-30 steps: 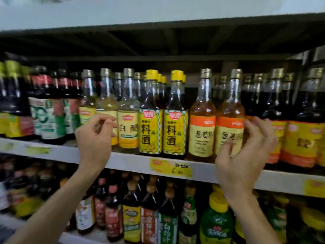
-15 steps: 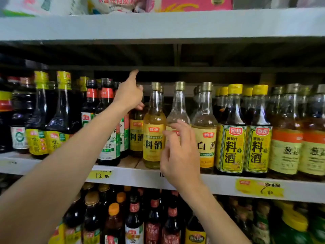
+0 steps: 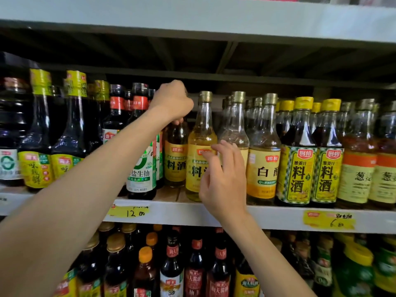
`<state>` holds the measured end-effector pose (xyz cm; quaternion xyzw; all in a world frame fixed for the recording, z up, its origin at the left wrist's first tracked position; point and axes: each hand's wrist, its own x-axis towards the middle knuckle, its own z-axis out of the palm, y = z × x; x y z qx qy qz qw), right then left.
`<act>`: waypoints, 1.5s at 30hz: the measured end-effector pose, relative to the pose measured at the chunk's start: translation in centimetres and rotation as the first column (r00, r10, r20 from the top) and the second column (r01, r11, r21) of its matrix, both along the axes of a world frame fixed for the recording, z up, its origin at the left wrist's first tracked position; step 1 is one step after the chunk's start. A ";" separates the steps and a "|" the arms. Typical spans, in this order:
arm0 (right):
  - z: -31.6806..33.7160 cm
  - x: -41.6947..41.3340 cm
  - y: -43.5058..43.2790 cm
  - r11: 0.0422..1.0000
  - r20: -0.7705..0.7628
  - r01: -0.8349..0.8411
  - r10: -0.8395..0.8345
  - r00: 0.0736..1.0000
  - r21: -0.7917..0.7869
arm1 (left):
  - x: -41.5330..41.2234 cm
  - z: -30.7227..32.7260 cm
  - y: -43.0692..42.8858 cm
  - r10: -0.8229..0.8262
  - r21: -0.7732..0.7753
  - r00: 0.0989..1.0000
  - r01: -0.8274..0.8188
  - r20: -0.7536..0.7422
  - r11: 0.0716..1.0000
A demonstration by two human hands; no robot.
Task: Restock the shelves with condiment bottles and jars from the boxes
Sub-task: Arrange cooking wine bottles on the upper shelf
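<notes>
My left hand (image 3: 172,102) reaches deep into the middle shelf and grips the neck of a yellow-labelled cooking wine bottle (image 3: 175,159) set back in the row. In front of it stands a pale golden cooking wine bottle (image 3: 200,146) with a gold cap, at the shelf's front. My right hand (image 3: 224,181) hovers in front of this bottle and the clear white vinegar bottle (image 3: 234,127) beside it, fingers loosely curled and holding nothing. Whether the fingertips touch the labels cannot be made out.
Dark soy sauce bottles (image 3: 70,133) fill the shelf to the left, yellow-capped cooking wine bottles (image 3: 300,159) and orange-labelled ones (image 3: 360,174) to the right. The white shelf edge (image 3: 267,217) carries yellow price tags. A lower shelf holds more bottles (image 3: 171,269). The upper shelf (image 3: 192,20) hangs close overhead.
My left hand has gone from pointing with an outstretched finger to a fist round a bottle neck further back. My right hand has stayed in front of the golden bottle.
</notes>
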<state>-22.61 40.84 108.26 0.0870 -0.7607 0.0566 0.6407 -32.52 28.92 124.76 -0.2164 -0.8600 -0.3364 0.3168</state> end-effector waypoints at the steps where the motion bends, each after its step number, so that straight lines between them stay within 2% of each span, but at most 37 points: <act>1: -0.1 -0.1 -0.1 1.000 -0.006 0.006 -0.006 1.000 -0.001 | 0.3 -0.1 -0.4 0.013 -0.001 1.000 -0.013 -0.008 1.000; 5: -0.2 -0.4 -0.7 1.000 -0.004 0.028 -0.028 1.000 0.005 | 1.1 -0.5 -1.7 0.026 -0.009 0.999 -0.027 -0.045 1.000; 12: -0.7 -1.3 -1.1 0.968 0.130 0.186 -0.208 0.969 0.166 | 3.4 -1.2 -2.9 -0.021 -0.010 0.994 0.020 -0.108 1.000; 18: -0.8 -1.3 -1.2 0.968 0.163 0.196 -0.221 0.961 0.157 | 6.1 -1.3 -3.9 -0.043 0.073 0.988 0.054 -0.145 0.996; 25: -0.4 -0.3 -1.8 0.969 0.230 0.206 -0.233 0.945 0.137 | 9.9 0.6 -5.0 -0.107 0.075 0.983 0.119 -0.152 0.990; 28: 0.1 0.7 -2.4 0.990 0.244 0.129 -0.138 0.960 0.052 | 11.2 1.6 -5.3 -0.132 0.090 0.981 0.145 -0.144 0.985; 30: 0.7 1.6 -2.8 0.997 0.243 -0.046 0.062 0.968 -0.069 | 12.2 2.2 -5.2 -0.156 0.101 0.977 0.172 -0.144 0.980; 32: 1.5 3.0 -3.2 0.902 0.249 -0.321 0.395 0.885 -0.288 | 13.5 2.5 -4.8 -0.194 0.105 0.968 0.212 -0.156 0.972; 34: 2.1 4.3 -3.3 0.756 0.200 -0.479 0.606 0.770 -0.446 | 15.0 2.7 -4.1 -0.238 0.111 0.953 0.261 -0.185 0.959; 36: 2.2 5.6 -3.0 0.702 0.138 -0.489 0.633 0.762 -0.518 | 16.8 2.7 -2.7 -0.278 0.112 0.935 0.307 -0.221 0.945; 38: 2.0 7.0 -1.7 0.714 0.047 -0.461 0.566 0.823 -0.527 | 18.5 2.5 -0.4 -0.333 0.109 0.903 0.373 -0.271 0.922; 41: 0.7 9.5 2.8 0.712 -0.083 -0.481 0.516 0.853 -0.511 | 20.9 1.5 4.7 -0.414 0.095 0.823 0.483 -0.388 0.871; 45: -0.6 14.2 11.7 0.680 -0.109 -0.417 0.448 0.887 -0.603 | 23.2 0.5 14.3 -0.542 0.086 0.745 0.615 -0.389 0.784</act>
